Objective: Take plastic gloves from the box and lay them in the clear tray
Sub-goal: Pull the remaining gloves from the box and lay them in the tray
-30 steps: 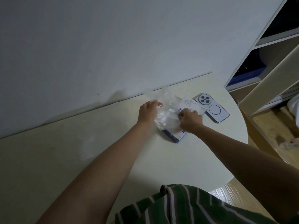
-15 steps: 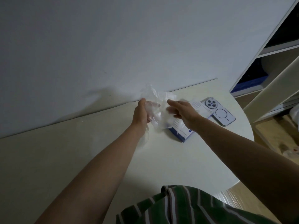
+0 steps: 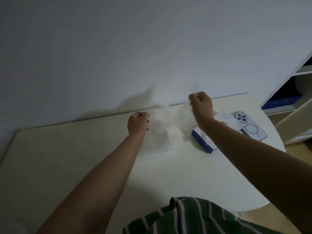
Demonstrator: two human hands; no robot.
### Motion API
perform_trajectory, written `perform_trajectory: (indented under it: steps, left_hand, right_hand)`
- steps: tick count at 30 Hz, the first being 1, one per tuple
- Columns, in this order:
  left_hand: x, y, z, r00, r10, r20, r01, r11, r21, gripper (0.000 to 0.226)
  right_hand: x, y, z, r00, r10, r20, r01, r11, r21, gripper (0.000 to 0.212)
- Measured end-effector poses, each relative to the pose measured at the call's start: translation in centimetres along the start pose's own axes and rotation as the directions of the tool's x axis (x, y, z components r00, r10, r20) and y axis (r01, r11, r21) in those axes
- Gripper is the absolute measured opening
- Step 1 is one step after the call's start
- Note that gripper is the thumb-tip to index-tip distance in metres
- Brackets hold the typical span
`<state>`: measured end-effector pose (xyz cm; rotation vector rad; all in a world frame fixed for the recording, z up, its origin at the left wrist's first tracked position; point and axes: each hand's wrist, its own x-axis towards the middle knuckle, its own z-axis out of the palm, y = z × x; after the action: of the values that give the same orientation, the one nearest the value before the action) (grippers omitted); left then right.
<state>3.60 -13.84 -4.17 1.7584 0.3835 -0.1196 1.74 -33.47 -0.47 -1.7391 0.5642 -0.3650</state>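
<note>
So here's where we're at: both our hands are up over the table (image 3: pixel 185 174) with one plastic glove (image 3: pixel 170 119) stretched between them. Our left hand (image 3: pixel 138 123) is curled and pinching the glove's left edge. Our right hand (image 3: pixel 201 106) is fisted around the other end, a bit higher and closer to the wall (image 3: pixel 152 48).

The glove's middle sags down over the clear tray (image 3: pixel 176 141), which sits right below and between the hands. The tray is see-through, so only its rounded right corner and near rim show. We honestly can't tell if the glove touches the tray's bottom.

Edge-wise, the table's back edge runs straight along the wall just behind our knuckles, so it's tight back there. The right side curves round and drops off to the floor. There's lots of bare tabletop to the left and in front of the tray.

The blue and white box (image 3: pixel 202 141) is just right of the tray, half under our right forearm, with its flap up. A phone (image 3: pixel 253 130) lies face down beside it, near the curved edge.

The tabletop is pale and smooth and the light is pretty dim. A white shelf unit (image 3: pixel 287 78) stands off to the right, and our green striped shirt (image 3: pixel 194 217) pokes in at the bottom.
</note>
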Motion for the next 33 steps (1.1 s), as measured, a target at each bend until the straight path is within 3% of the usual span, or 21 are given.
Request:
perform_trajectory:
  steps: [4,7,10,12,15,17,21,24,27,30,31,33]
  left_hand:
    - [-0.7,0.8,-1.8,0.995,-0.012,0.101,0.028,0.986,-0.164,0.04]
    - [-1.2,0.7,-3.6,0.967,-0.069,0.247,0.136,0.955,-0.265,0.066]
    - [-0.9,-0.3,-5.4,0.945,-0.128,0.3,0.221,0.927,-0.302,0.08]
    - [-0.8,-0.9,-6.9,0.941,-0.142,0.306,0.226,0.938,-0.262,0.076]
    - [-1.0,-1.5,-8.2,0.963,-0.181,0.198,0.208,0.97,-0.124,0.036]
    - [-0.7,-1.9,-8.3,0.976,-0.201,0.083,0.208,0.975,-0.076,0.016]
    - [0.4,-2.8,-7.3,0.995,-0.096,0.017,0.091,0.973,0.214,0.022]
    - [1.0,-3.2,-7.1,0.999,0.051,0.001,-0.046,0.881,0.471,0.024]
    - [1.1,-3.3,-7.0,0.954,0.301,-0.017,-0.207,0.696,0.687,0.04]
    - [0.7,-2.6,-6.4,0.782,0.621,0.061,-0.415,0.444,0.794,0.05]
    - [0.6,-2.3,-6.0,0.768,0.627,0.128,-0.46,0.401,0.792,0.044]
    - [0.5,-2.3,-5.1,0.87,0.423,0.254,-0.443,0.444,0.779,0.029]
  right_hand:
    - [-3.1,-1.6,4.3,0.93,-0.202,0.306,0.246,0.963,-0.113,0.012]
    - [-5.3,-1.5,7.2,0.854,-0.232,0.465,0.336,0.93,-0.153,0.013]
    - [-7.0,-1.0,9.3,0.8,-0.158,0.579,0.295,0.944,-0.149,0.016]
    - [-7.7,-0.5,10.3,0.749,-0.072,0.658,0.221,0.964,-0.146,0.021]
    - [-8.1,0.3,11.1,0.638,0.053,0.768,0.109,0.982,-0.157,0.024]
    - [-8.1,0.9,11.4,0.641,0.056,0.766,0.106,0.981,-0.16,0.021]
    - [-7.3,2.3,11.5,0.799,0.001,0.602,0.178,0.955,-0.239,0.024]
    - [-6.1,3.3,11.6,0.86,-0.023,0.51,0.226,0.912,-0.341,0.025]
    - [-5.2,4.1,11.8,0.829,0.099,0.551,0.16,0.901,-0.403,0.032]
    - [-5.3,4.9,12.4,0.723,0.276,0.633,0.015,0.91,-0.413,0.048]
    - [-5.4,5.0,12.6,0.694,0.309,0.651,-0.018,0.911,-0.412,0.051]
    - [-5.2,5.1,13.1,0.655,0.355,0.667,-0.089,0.913,-0.399,0.055]
